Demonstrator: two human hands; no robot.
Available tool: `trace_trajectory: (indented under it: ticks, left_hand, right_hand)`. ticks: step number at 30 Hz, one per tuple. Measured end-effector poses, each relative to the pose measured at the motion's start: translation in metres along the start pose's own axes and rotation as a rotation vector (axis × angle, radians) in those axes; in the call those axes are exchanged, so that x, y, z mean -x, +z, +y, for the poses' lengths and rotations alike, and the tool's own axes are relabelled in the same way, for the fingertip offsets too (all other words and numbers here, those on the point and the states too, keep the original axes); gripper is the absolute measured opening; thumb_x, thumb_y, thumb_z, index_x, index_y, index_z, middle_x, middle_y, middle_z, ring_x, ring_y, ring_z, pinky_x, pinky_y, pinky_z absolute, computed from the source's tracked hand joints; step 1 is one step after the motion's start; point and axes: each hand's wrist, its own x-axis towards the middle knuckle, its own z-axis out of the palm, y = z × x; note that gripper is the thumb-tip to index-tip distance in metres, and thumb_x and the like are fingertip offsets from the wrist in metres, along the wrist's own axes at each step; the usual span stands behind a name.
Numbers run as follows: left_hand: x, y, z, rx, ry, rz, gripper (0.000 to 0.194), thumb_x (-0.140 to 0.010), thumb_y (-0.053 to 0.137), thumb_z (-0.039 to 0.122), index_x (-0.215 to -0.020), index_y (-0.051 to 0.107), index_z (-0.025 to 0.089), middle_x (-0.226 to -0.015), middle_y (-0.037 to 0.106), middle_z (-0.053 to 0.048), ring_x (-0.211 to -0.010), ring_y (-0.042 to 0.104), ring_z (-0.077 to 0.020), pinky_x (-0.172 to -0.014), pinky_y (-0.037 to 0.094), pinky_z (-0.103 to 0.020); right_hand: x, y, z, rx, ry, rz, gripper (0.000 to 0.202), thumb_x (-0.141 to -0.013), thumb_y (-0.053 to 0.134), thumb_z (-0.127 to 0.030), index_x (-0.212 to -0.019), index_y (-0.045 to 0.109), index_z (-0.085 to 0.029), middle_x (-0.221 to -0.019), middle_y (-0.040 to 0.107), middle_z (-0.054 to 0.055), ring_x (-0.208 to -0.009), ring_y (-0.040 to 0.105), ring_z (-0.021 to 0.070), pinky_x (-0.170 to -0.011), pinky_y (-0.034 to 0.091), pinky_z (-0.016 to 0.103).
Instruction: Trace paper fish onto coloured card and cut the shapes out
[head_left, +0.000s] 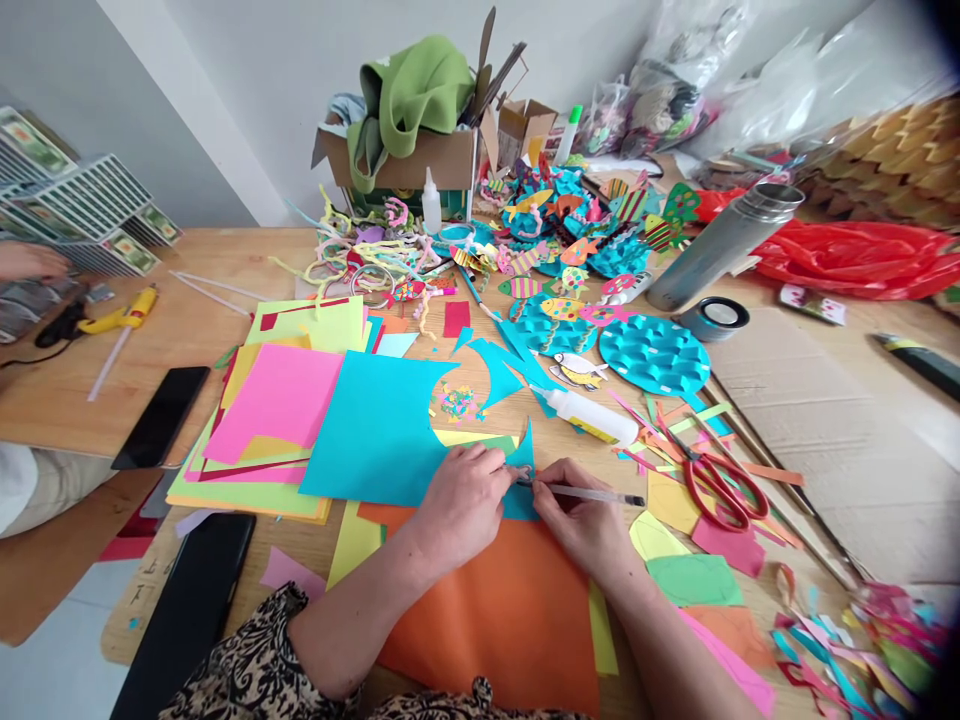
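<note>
My right hand (581, 510) grips a slim pen (600, 494) with a clear barrel and a dark end; its tip side points left. My left hand (465, 500) lies on the blue paper (382, 420), its fingertips closed on a small greyish piece (523, 474) whose kind I cannot make out. The pen's tip is close beside that piece, partly hidden by my fingers. A round bite is cut from the blue paper's upper right. Under it and nearer me lies an orange sheet (495, 620). Tiny paper bits (459, 402) are heaped just beyond.
Right of my hands lie a white glue bottle (592, 417), red scissors (724, 490) and paper scraps. Behind stand paper fish, blue discs (654, 355), a metal flask (724, 245) and a box (405, 195). Left are stacked coloured sheets (274, 395), phones and another person's hand (30, 262).
</note>
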Motion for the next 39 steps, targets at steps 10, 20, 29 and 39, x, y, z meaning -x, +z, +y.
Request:
trace_trajectory:
  ticks: [10, 20, 29, 39]
  left_hand:
    - [0.000, -0.002, 0.004, -0.122, 0.039, -0.051, 0.030, -0.088, 0.043, 0.008, -0.113, 0.060, 0.016, -0.094, 0.059, -0.006, -0.095, 0.054, -0.0232, -0.075, 0.045, -0.039]
    - [0.001, -0.002, 0.004, -0.138, 0.053, -0.043, 0.028, -0.092, 0.040, 0.012, -0.112, 0.059, 0.018, -0.097, 0.060, -0.006, -0.094, 0.055, -0.0228, -0.076, 0.043, -0.037]
    - [0.002, -0.001, 0.004, -0.133, 0.054, -0.014, 0.026, -0.092, 0.040, 0.011, -0.109, 0.059, 0.016, -0.097, 0.058, -0.006, -0.095, 0.053, -0.0243, -0.077, 0.045, -0.038]
    - [0.000, 0.002, 0.001, -0.023, 0.109, -0.052, 0.028, -0.091, 0.037, 0.003, -0.109, 0.057, 0.013, -0.102, 0.057, -0.008, -0.100, 0.053, -0.0214, -0.085, 0.051, -0.034]
  right_hand:
    - [-0.001, 0.000, 0.002, 0.077, -0.005, 0.030, 0.018, -0.088, 0.052, -0.029, -0.072, 0.050, -0.023, -0.063, 0.056, 0.000, -0.058, 0.053, 0.0151, -0.045, 0.037, 0.024]
    - [-0.001, -0.001, -0.013, 0.330, -0.246, 0.063, 0.019, -0.088, 0.050, -0.019, -0.070, 0.045, -0.023, -0.060, 0.050, -0.003, -0.052, 0.048, 0.0123, -0.051, 0.037, 0.025]
    - [0.002, -0.006, -0.016, 0.390, -0.251, 0.011, 0.014, -0.091, 0.049, -0.019, -0.077, 0.051, -0.023, -0.067, 0.056, 0.000, -0.057, 0.054, 0.0131, -0.054, 0.040, 0.026]
    - [0.018, -0.010, -0.018, 0.353, -0.266, -0.014, 0.010, -0.095, 0.049, -0.019, -0.099, 0.058, -0.022, -0.083, 0.061, 0.004, -0.072, 0.062, 0.0155, -0.063, 0.046, 0.027]
